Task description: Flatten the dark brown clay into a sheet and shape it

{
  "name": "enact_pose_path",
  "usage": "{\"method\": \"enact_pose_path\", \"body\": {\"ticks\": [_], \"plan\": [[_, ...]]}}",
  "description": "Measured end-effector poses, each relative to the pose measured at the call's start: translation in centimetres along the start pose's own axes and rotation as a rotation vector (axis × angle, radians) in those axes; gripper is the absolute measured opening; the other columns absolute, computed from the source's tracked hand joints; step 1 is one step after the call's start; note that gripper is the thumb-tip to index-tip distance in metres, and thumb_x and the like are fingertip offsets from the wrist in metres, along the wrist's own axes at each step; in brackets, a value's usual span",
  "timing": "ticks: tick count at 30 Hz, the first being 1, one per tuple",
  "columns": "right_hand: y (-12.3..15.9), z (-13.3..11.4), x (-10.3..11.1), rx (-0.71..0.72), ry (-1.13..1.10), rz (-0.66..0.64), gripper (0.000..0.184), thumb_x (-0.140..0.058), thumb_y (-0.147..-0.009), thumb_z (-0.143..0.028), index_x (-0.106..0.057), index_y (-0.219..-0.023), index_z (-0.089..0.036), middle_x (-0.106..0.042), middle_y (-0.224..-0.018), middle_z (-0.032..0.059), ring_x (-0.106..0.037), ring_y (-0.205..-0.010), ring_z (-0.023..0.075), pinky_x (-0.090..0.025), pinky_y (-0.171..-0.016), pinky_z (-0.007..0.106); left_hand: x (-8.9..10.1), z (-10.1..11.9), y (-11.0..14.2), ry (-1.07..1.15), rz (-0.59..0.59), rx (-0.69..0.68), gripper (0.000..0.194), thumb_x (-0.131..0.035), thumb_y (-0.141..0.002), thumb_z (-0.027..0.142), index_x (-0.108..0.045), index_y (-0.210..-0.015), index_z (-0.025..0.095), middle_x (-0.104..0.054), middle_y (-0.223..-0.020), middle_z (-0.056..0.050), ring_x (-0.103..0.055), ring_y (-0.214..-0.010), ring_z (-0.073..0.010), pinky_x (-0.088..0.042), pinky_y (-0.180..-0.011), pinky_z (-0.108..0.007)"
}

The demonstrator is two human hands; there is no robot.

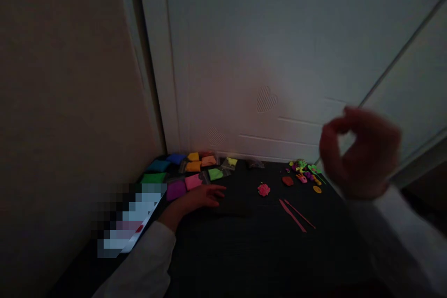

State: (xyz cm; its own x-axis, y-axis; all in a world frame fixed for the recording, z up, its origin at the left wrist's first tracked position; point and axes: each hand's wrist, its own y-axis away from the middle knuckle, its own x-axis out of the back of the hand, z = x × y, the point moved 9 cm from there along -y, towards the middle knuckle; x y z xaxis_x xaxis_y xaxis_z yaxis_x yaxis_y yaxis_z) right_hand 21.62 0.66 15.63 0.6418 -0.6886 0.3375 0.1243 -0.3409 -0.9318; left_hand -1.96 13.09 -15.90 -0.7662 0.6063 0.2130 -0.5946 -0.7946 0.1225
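My left hand [202,197] lies low over the dark table, fingers stretched out, holding nothing visible. It is beside a pink clay packet [194,181] and a purple one [175,191]. My right hand [363,153] is raised above the table's right side, blurred by motion. Its thumb and finger meet in a ring, and I see nothing in it. Between the hands, a pink textured clay piece [264,189] and a dark red lump [287,181] sit on the table. Nearer to me lie a flat pink modelling knife [292,215] and a thin pink tool [299,213].
Several coloured clay packets [193,166] line the back left. A lit tablet-like screen [134,223], partly pixelated, stands at the left. Small colourful plastic pieces [303,171] are heaped at the back right, near a yellow disc [317,189]. A white door [244,56] rises behind the table [244,256].
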Motion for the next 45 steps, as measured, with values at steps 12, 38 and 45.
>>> {"method": "enact_pose_path", "body": {"ticks": [12,38,45], "plan": [[17.8,4.5,-19.3,-0.409,0.031,-0.379,0.032,-0.04,-0.085,-0.026,-0.049,-0.113,-0.014,-0.062,-0.083,0.0075,-0.056,-0.073,0.0179,-0.043,-0.069,0.033,0.8,2.5,0.1,-0.521,0.4,-0.136,0.03,-0.046,-0.079,0.04,-0.064,-0.096,0.023,-0.062,-0.099,-0.006,-0.053,-0.095,-0.0213,-0.036,-0.087,-0.031],[18.3,0.7,-25.6,-0.216,0.175,-0.836,0.035,-0.028,-0.09,-0.036,-0.057,-0.078,-0.019,-0.065,-0.077,0.004,-0.058,-0.071,0.016,-0.03,-0.064,0.029,-0.7,2.6,-0.2,-1.159,0.455,0.124,0.029,-0.033,-0.087,0.036,-0.056,-0.095,0.02,-0.065,-0.079,-0.004,-0.06,-0.069,-0.0152,-0.038,-0.06,-0.024],[19.3,0.7,-26.3,-0.187,0.218,-0.921,0.034,-0.027,-0.09,-0.034,-0.056,-0.08,-0.019,-0.065,-0.079,0.0046,-0.059,-0.071,0.0168,-0.029,-0.063,0.029,-0.4,3.7,-0.8,-1.209,0.625,0.149,0.029,-0.031,-0.087,0.024,-0.048,-0.111,0.02,-0.063,-0.094,-0.006,-0.058,-0.084,-0.0186,-0.04,-0.068,-0.028]]}}
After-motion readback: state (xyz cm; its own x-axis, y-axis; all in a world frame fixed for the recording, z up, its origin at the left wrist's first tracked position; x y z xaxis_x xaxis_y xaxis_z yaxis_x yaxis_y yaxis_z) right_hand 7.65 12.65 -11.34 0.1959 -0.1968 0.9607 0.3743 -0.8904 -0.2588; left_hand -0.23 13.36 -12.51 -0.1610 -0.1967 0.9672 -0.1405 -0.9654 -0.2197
